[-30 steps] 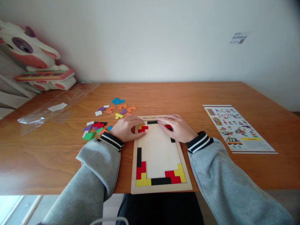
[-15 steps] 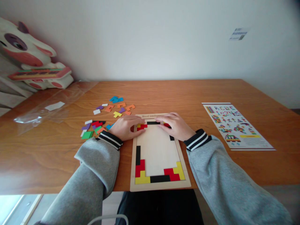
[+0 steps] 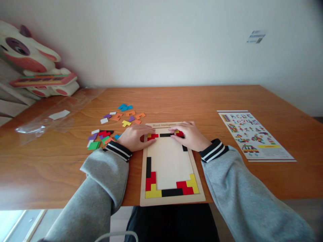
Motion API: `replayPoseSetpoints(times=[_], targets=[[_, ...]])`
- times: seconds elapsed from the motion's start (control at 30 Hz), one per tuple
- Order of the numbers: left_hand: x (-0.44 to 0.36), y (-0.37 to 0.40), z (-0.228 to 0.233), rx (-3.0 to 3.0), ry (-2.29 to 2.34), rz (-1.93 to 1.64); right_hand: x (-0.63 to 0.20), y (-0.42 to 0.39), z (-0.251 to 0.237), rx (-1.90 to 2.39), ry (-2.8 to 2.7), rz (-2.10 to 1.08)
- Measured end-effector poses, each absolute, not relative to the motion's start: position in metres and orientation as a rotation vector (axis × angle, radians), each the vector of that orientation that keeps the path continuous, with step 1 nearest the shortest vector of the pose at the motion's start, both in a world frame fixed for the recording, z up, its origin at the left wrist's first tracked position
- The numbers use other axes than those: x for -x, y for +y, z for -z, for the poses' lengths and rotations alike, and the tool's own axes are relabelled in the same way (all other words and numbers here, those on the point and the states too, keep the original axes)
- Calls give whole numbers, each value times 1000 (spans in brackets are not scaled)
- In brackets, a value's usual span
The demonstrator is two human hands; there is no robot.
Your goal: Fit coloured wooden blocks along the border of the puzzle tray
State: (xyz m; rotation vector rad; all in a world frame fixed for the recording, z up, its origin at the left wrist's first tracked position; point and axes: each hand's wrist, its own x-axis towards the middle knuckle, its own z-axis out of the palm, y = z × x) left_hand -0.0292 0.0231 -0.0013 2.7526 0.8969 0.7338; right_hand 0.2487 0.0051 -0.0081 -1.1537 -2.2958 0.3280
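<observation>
A wooden puzzle board [image 3: 171,161] lies at the table's front edge, with coloured pieces along its inner border. At the top, my right hand [image 3: 189,136] has finger and thumb on the right end of a straight black piece [image 3: 165,135], which lies slightly below the upper rim. My left hand [image 3: 135,137] rests over the board's upper left edge, thumb and fingers apart, beside a red piece [image 3: 153,136]. Red and yellow pieces in the top right corner are partly covered by my right hand. Down the left side is another black piece [image 3: 148,167].
Loose coloured pieces [image 3: 94,145] lie in a group left of the board, with more behind them [image 3: 125,107]. A printed pattern sheet [image 3: 254,136] is on the right. Clear plastic wrapping [image 3: 58,114] and a cow-shaped toy keyboard [image 3: 45,79] occupy the left back.
The straight black piece at the top has slid a little toward me and to the right with my right hand's fingertips. My left hand has barely moved.
</observation>
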Motion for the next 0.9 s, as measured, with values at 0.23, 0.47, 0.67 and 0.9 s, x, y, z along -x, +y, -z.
replayPoseSetpoints(times=[0.23, 0.47, 0.67, 0.9], targets=[[29, 23, 2, -2766, 914, -736, -252, 2, -2, 1139, -2363, -477], [29, 22, 1, -2755, 923, -739, -250, 1, -2, 1083, -2373, -599], [30, 22, 2, -2756, 929, -732, -250, 3, -1, 986, -2350, -540], [29, 23, -1, -2782, 953, -837, -249, 3, -4, 974, -1943, -337]])
